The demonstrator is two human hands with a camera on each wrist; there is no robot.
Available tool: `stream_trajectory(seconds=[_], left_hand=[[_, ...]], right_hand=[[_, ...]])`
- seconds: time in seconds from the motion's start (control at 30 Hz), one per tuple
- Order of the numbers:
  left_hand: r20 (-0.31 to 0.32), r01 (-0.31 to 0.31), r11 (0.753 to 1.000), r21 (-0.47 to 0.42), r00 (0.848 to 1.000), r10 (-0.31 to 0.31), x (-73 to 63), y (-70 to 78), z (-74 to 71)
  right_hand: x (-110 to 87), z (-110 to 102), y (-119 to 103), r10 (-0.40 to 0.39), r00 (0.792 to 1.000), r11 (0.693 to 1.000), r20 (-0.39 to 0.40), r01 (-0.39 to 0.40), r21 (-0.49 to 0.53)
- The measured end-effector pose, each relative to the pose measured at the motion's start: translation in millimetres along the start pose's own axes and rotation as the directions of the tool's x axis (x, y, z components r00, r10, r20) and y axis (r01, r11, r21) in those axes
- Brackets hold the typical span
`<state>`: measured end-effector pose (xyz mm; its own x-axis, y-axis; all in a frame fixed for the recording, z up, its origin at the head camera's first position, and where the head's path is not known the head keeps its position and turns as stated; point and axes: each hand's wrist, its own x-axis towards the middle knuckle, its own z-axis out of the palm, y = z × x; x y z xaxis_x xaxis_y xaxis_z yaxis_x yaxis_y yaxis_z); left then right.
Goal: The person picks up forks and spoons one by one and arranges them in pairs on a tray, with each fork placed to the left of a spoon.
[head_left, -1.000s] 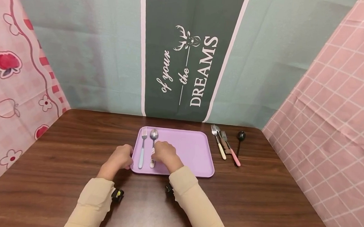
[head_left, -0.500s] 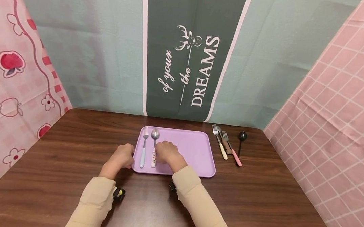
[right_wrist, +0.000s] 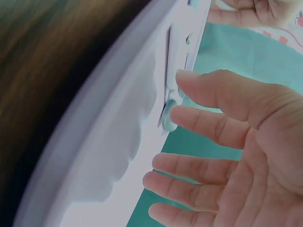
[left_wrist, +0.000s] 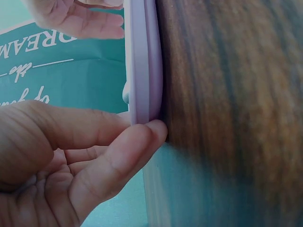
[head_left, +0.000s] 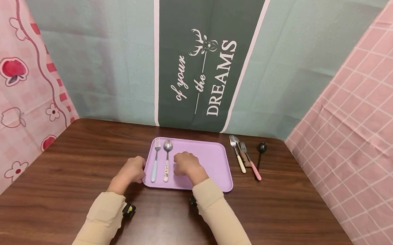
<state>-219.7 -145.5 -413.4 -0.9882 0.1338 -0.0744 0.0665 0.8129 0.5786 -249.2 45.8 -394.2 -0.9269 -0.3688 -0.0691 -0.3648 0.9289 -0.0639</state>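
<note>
Purple tray (head_left: 211, 163), lying just below the centre of the frame.
I see the left hand (head_left: 133, 169) pinching its left edge between thumb and finger, while the right hand (head_left: 187, 164) is over the tray, holding nothing, with its fingers apart. To the left of this hand lie, side by side inside the tray, a blue-handled fork (head_left: 154, 170) and a spoon (head_left: 166, 168); further to the right of the frame, a black spoon (head_left: 262, 147) lies outside the tray.

Left hand (head_left: 134, 169) pinches with its fingertips (left_wrist: 137, 144); right hand (head_left: 187, 164) hovers, fingers (right_wrist: 195, 169) loosely spread.
</note>
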Motion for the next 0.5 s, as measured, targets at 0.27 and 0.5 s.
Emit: stream_trajectory(seconds=[0.27,0.5], left_hand=[[0.008,0.012,1.000,-0.011,1.000,-0.012,-0.3,1.4,-0.3],[0.009,0.013,1.000,-0.014,1.000,-0.013,0.6,0.3,0.0]], right_hand=[[-3.7,-1.9,23.9,0.042,0.999,0.999,-0.006,-0.042,0.027],[-9.4,-3.1,41.3,0.087,0.996,0.995,0.002,-0.087,0.046]])
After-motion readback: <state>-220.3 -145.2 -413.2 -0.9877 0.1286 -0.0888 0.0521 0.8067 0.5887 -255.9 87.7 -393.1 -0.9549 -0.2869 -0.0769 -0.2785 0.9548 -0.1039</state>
